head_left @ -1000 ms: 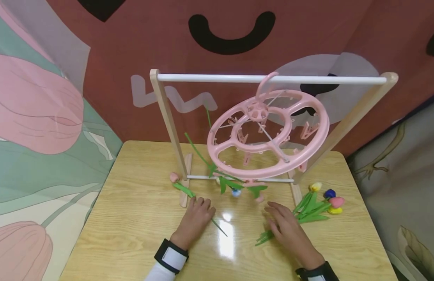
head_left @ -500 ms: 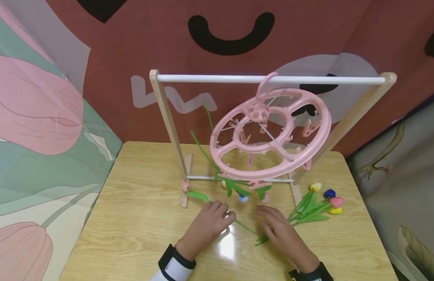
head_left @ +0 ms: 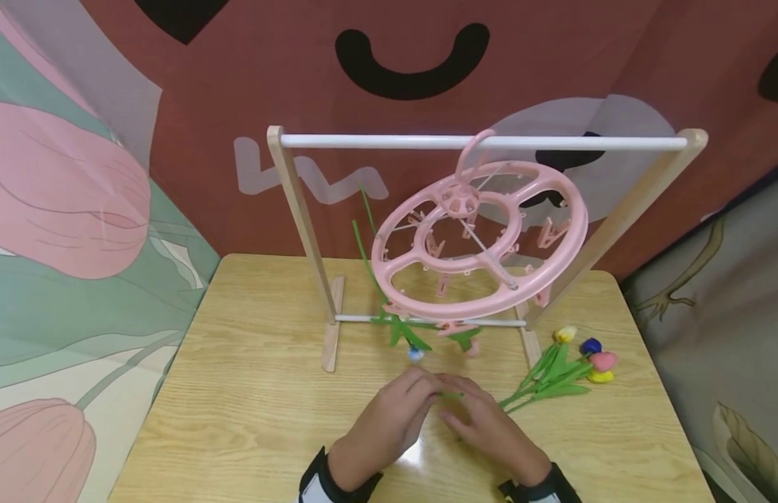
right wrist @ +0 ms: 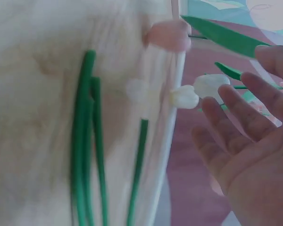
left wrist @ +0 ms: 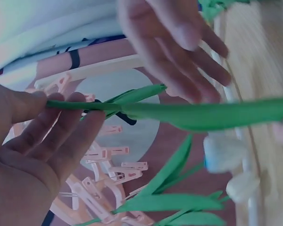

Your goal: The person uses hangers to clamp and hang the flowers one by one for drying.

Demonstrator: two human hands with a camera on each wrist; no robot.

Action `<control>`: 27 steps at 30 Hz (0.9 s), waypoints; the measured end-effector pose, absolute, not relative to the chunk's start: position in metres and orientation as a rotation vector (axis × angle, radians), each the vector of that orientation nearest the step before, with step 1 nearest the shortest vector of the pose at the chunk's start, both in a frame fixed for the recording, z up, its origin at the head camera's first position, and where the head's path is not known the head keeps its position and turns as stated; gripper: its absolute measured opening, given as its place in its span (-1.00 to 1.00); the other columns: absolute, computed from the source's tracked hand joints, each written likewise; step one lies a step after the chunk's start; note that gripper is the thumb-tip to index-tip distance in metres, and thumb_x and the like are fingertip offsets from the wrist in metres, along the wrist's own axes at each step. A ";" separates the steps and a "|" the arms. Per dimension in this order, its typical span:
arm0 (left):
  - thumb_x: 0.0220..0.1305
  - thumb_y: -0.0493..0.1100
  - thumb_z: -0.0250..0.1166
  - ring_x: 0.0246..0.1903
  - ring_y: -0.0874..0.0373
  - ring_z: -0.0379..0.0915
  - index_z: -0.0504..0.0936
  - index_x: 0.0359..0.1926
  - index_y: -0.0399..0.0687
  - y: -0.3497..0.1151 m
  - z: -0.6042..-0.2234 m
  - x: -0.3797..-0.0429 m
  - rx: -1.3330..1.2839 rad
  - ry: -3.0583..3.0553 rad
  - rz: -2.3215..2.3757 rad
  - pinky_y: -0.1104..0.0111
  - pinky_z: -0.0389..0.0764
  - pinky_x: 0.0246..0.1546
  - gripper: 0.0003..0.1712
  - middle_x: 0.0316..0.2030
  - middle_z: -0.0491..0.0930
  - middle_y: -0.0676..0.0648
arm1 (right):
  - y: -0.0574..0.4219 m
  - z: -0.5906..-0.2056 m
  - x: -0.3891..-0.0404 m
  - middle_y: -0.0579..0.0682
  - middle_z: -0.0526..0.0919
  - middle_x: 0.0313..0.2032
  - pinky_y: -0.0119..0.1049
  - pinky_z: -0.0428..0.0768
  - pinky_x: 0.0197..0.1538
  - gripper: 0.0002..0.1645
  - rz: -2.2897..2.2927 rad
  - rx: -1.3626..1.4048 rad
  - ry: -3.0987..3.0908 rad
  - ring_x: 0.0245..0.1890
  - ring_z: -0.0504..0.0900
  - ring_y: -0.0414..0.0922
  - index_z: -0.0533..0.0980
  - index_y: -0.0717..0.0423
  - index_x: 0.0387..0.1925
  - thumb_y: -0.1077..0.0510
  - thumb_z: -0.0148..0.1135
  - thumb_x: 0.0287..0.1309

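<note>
My left hand (head_left: 391, 423) pinches the green stem of an artificial tulip (left wrist: 217, 114) between thumb and fingers, as the left wrist view shows. Its pink bloom (right wrist: 170, 36) appears in the right wrist view, beside a long leaf. Close by, my right hand (head_left: 489, 429) has its fingers loosely extended, the thumb (right wrist: 271, 59) right at that leaf. Above both hands, a round pink clip hanger (head_left: 479, 307) hangs by its hook. Clipped along its near rim are tulips, among them a pale blue one (head_left: 416, 353) and a pink one (head_left: 473, 348).
A wooden rack with a white top bar (head_left: 376, 141) carries the hanger; its feet (head_left: 331, 342) stand on the wooden table (head_left: 238, 391). Several loose tulips (head_left: 555, 377) with yellow, blue and pink blooms lie at the right. A printed cloth backdrop (head_left: 250, 77) stands behind.
My left hand has carried the pink tulip from the table's left side rightward, up to my right hand. The right hand has shifted slightly left, and the hanger sways a little.
</note>
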State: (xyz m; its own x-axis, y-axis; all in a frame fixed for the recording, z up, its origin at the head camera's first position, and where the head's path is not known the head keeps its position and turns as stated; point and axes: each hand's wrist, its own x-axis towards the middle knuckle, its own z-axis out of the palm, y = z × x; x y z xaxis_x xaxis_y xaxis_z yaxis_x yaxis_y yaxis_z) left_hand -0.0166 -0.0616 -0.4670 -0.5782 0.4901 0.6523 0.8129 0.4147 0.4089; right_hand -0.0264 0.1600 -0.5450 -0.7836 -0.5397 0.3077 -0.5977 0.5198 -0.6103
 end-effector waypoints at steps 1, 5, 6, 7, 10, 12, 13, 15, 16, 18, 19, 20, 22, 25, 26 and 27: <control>0.43 -0.41 0.23 -0.13 0.20 0.63 0.58 -0.05 -0.23 -0.061 -0.467 -0.017 -1.098 -2.221 -1.074 0.62 0.64 0.05 -0.87 -0.14 0.61 -0.04 | 0.159 -0.547 -0.027 0.03 0.61 0.28 -0.02 0.69 0.23 -0.38 1.116 1.002 -2.677 0.25 0.61 0.04 0.53 0.01 0.31 0.22 0.44 0.22; 0.42 -0.45 0.21 -0.13 0.12 0.67 0.52 -0.04 -0.28 -0.059 -0.469 -0.018 -1.032 -2.131 -1.324 0.60 0.69 -0.01 -0.85 -0.14 0.61 -0.11 | 0.160 -0.554 -0.028 -0.02 0.69 0.16 -0.08 0.73 0.17 -0.57 1.124 0.991 -2.690 0.16 0.68 -0.01 0.64 0.06 0.14 0.23 0.43 0.23; 0.40 -0.49 0.22 -0.14 0.08 0.68 0.50 -0.04 -0.30 -0.059 -0.469 -0.018 -1.014 -2.106 -1.377 0.57 0.71 -0.03 -0.83 -0.15 0.60 -0.13 | 0.161 -0.556 -0.028 -0.05 0.71 0.14 -0.10 0.74 0.15 -0.63 1.134 0.979 -2.701 0.13 0.69 -0.02 0.66 0.04 0.10 0.22 0.42 0.25; 0.37 -0.52 0.23 -0.14 0.04 0.69 0.49 -0.04 -0.31 -0.059 -0.470 -0.019 -0.995 -2.080 -1.442 0.54 0.73 -0.04 -0.80 -0.15 0.60 -0.15 | 0.162 -0.557 -0.028 -0.06 0.72 0.13 -0.11 0.75 0.13 -0.68 1.153 0.968 -2.711 0.12 0.70 -0.04 0.68 0.01 0.05 0.21 0.41 0.27; 0.30 -0.63 0.20 -0.14 -0.09 0.70 0.45 -0.04 -0.37 -0.058 -0.471 -0.020 -0.942 -1.979 -1.640 0.37 0.80 -0.09 -0.72 -0.14 0.61 -0.24 | 0.169 -0.558 -0.027 -0.11 0.72 0.10 -0.15 0.77 0.08 -0.81 1.223 0.933 -2.751 0.07 0.72 -0.09 0.68 -0.09 -0.04 0.14 0.36 0.34; 0.29 -0.67 0.17 -0.12 -0.11 0.70 0.43 -0.03 -0.42 -0.058 -0.472 -0.020 -0.909 -1.908 -1.772 0.27 0.82 -0.10 -0.71 -0.14 0.60 -0.31 | 0.174 -0.557 -0.027 -0.12 0.73 0.08 -0.21 0.79 0.00 -0.85 1.320 0.918 -2.762 0.01 0.74 -0.15 0.68 -0.10 -0.06 0.12 0.31 0.38; 0.30 -0.68 0.15 -0.10 -0.09 0.70 0.43 -0.02 -0.43 -0.058 -0.473 -0.020 -0.889 -1.879 -1.833 0.23 0.82 -0.10 -0.71 -0.13 0.60 -0.33 | 0.177 -0.557 -0.027 -0.12 0.73 0.06 -0.25 0.79 -0.03 -0.85 1.368 0.911 -2.759 -0.02 0.74 -0.19 0.68 -0.11 -0.06 0.12 0.30 0.39; 0.31 -0.68 0.12 -0.05 -0.06 0.69 0.42 0.01 -0.45 -0.057 -0.475 -0.020 -0.849 -1.830 -1.928 0.18 0.82 -0.08 -0.70 -0.11 0.59 -0.38 | 0.182 -0.555 -0.028 -0.10 0.74 0.03 -0.31 0.80 -0.10 -0.84 1.458 0.912 -2.730 -0.10 0.74 -0.26 0.68 -0.09 -0.05 0.15 0.27 0.40; 0.31 -0.67 0.13 -0.03 -0.06 0.68 0.42 0.03 -0.46 -0.056 -0.476 -0.020 -0.826 -1.820 -1.961 0.17 0.82 -0.07 -0.69 -0.10 0.59 -0.40 | 0.185 -0.554 -0.028 -0.09 0.75 0.01 -0.35 0.79 -0.14 -0.81 1.496 0.913 -2.709 -0.14 0.73 -0.29 0.67 -0.08 -0.03 0.18 0.27 0.40; 0.31 -0.65 0.16 0.03 -0.07 0.66 0.43 0.08 -0.46 -0.055 -0.479 -0.019 -0.784 -1.813 -2.011 0.15 0.80 -0.03 -0.66 -0.05 0.58 -0.43 | 0.189 -0.551 -0.028 -0.07 0.75 -0.01 -0.37 0.79 -0.19 -0.76 1.521 0.915 -2.657 -0.21 0.73 -0.32 0.67 -0.07 -0.02 0.25 0.29 0.36; 0.32 -0.63 0.17 0.06 -0.08 0.65 0.44 0.11 -0.45 -0.053 -0.482 -0.018 -0.761 -1.819 -2.043 0.15 0.79 0.00 -0.64 -0.02 0.58 -0.43 | 0.191 -0.550 -0.028 -0.06 0.75 -0.02 -0.38 0.78 -0.21 -0.73 1.516 0.915 -2.631 -0.22 0.72 -0.33 0.67 -0.09 -0.02 0.29 0.30 0.34; 0.32 -0.61 0.19 0.08 -0.09 0.64 0.45 0.14 -0.44 -0.052 -0.485 -0.017 -0.740 -1.829 -2.073 0.14 0.79 0.02 -0.62 0.01 0.59 -0.43 | 0.192 -0.547 -0.028 -0.06 0.75 -0.03 -0.40 0.77 -0.22 -0.70 1.505 0.916 -2.606 -0.24 0.72 -0.32 0.67 -0.09 -0.02 0.32 0.32 0.31; 0.34 -0.56 0.22 0.13 -0.09 0.62 0.47 0.19 -0.41 -0.047 -0.491 -0.016 -0.706 -1.852 -2.154 0.12 0.77 0.06 -0.59 0.07 0.59 -0.40 | 0.195 -0.542 -0.028 -0.06 0.75 -0.04 -0.45 0.74 -0.23 -0.63 1.466 0.915 -2.553 -0.25 0.71 -0.31 0.67 -0.09 -0.03 0.38 0.36 0.24; 0.39 -0.49 0.23 0.16 -0.13 0.60 0.49 0.24 -0.39 -0.037 -0.503 -0.015 -0.666 -1.856 -2.294 0.05 0.74 0.09 -0.59 0.12 0.59 -0.38 | 0.199 -0.535 -0.028 -0.03 0.74 -0.05 -0.55 0.68 -0.20 -0.55 1.385 0.916 -2.473 -0.23 0.71 -0.25 0.67 -0.05 -0.05 0.47 0.41 0.11; 0.40 -0.48 0.23 0.16 -0.09 0.61 0.49 0.24 -0.41 -0.033 -0.507 -0.015 -0.654 -1.843 -2.337 0.05 0.74 0.10 -0.59 0.12 0.59 -0.40 | 0.200 -0.532 -0.028 -0.04 0.74 -0.05 -0.57 0.68 -0.18 -0.54 1.361 0.905 -2.475 -0.20 0.72 -0.24 0.67 -0.06 -0.06 0.47 0.43 0.10; 0.40 -0.47 0.23 0.17 -0.06 0.62 0.50 0.23 -0.44 -0.029 -0.510 -0.015 -0.634 -1.825 -2.389 0.07 0.73 0.11 -0.59 0.13 0.59 -0.43 | 0.201 -0.528 -0.028 -0.04 0.73 -0.04 -0.59 0.67 -0.16 -0.54 1.350 0.901 -2.473 -0.18 0.72 -0.24 0.68 -0.06 -0.07 0.47 0.43 0.10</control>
